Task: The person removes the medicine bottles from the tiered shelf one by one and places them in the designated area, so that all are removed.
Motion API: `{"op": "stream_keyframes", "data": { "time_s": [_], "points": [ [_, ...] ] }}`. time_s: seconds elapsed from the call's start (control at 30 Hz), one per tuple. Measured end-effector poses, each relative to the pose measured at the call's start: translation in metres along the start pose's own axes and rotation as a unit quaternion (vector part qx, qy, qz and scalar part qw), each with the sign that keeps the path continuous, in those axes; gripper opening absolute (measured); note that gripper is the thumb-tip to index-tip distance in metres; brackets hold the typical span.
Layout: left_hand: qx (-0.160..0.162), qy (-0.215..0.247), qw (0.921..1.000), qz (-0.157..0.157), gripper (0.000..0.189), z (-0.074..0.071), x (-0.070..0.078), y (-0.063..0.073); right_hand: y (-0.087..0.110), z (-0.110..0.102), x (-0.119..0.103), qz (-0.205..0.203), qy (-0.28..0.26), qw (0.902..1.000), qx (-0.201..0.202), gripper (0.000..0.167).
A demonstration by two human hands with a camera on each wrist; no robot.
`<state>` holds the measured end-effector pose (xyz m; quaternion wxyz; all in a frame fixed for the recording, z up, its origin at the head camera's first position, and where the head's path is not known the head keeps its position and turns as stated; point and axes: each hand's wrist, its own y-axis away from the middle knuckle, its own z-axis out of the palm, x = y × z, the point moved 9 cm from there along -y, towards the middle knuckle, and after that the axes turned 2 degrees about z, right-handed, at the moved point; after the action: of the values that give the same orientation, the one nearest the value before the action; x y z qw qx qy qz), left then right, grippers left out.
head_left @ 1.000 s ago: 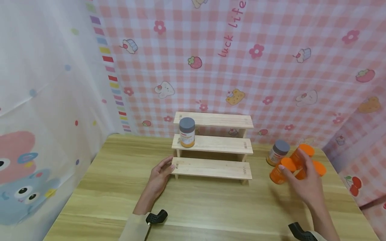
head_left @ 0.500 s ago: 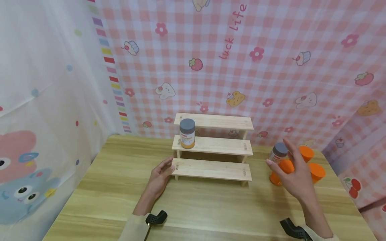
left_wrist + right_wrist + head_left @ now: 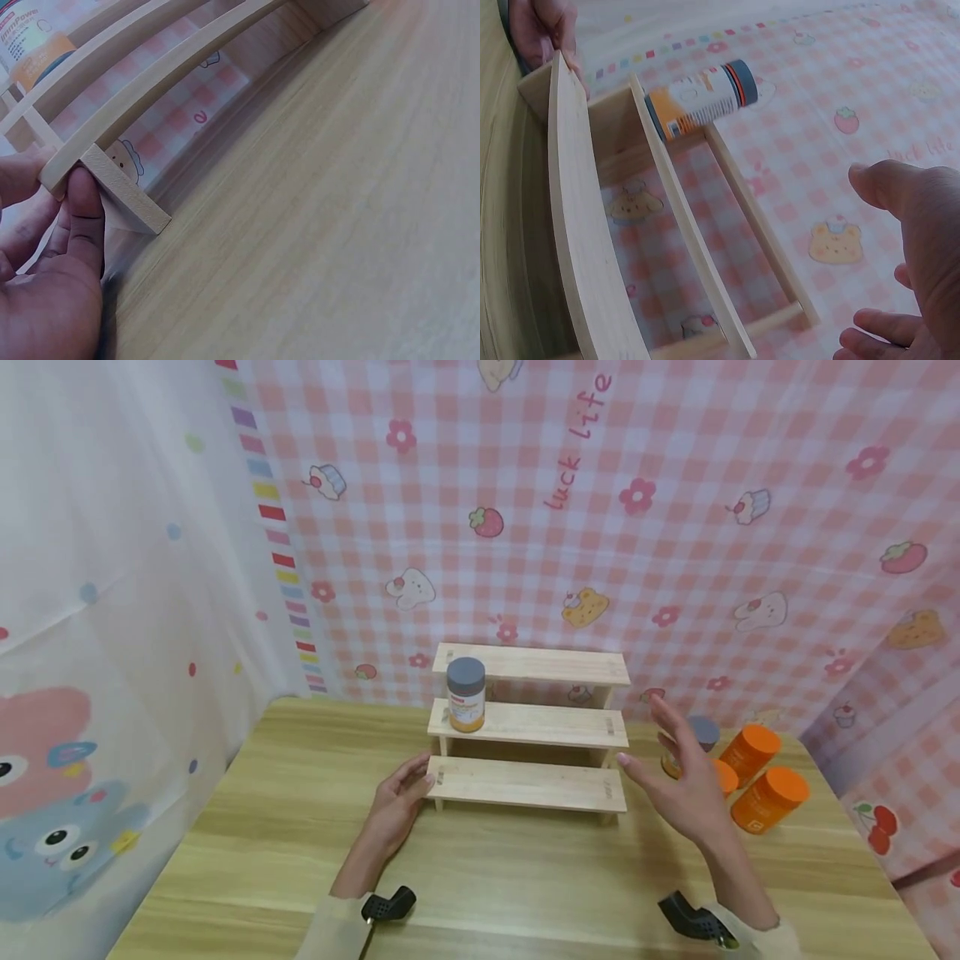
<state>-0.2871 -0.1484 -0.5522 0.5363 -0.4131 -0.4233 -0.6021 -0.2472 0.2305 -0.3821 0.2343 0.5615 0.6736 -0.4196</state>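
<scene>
A three-tier wooden shelf [image 3: 527,783] stands on the table. My left hand [image 3: 397,797] pinches the left end of its lowest board; in the left wrist view the board end [image 3: 71,161] lies between thumb and fingers. On the middle tier, toward the left, a grey-capped supplement bottle [image 3: 467,695] stands upright. My right hand [image 3: 686,781], fingers spread and holding nothing, hovers between the shelf and a group of bottles. Behind it another grey-capped bottle [image 3: 703,732] is partly hidden. In the right wrist view my right hand [image 3: 930,247] appears at the right edge.
Orange bottles [image 3: 770,800] cluster at the table's right side, one mostly covered by my right hand. A pink checked cloth [image 3: 525,552] hangs behind the table [image 3: 525,885], and a white printed cloth [image 3: 142,610] hangs on the left.
My right hand has moved left from over the orange bottles toward the shelf, with nothing in it. My left hand stays at the lowest board.
</scene>
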Motion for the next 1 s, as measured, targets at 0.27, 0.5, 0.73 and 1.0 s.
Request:
{"op": "stream_keyframes", "data": {
  "time_s": [0.27, 0.5, 0.73, 1.0],
  "points": [
    [0.004, -0.012, 0.9999, 0.003, 0.053, -0.003, -0.002, 0.0, -0.009, 0.029, -0.008, 0.0, -0.036, 0.999, -0.027, 0.086],
    [0.014, -0.014, 0.9998, 0.004, 0.051, -0.002, -0.002, 0.002, -0.012, 0.045, -0.013, -0.011, -0.054, 0.9976, -0.041, 0.084],
    [-0.011, -0.01, 0.9999, 0.005, 0.054, 0.008, -0.007, -0.005, -0.014, 0.046, -0.014, -0.021, -0.056, 0.9975, -0.038, 0.083],
    [0.008, 0.012, 0.9999, -0.003, 0.052, 0.001, -0.006, -0.004, -0.02, 0.065, -0.018, -0.023, -0.061, 0.9957, -0.067, 0.081]
  ]
}}
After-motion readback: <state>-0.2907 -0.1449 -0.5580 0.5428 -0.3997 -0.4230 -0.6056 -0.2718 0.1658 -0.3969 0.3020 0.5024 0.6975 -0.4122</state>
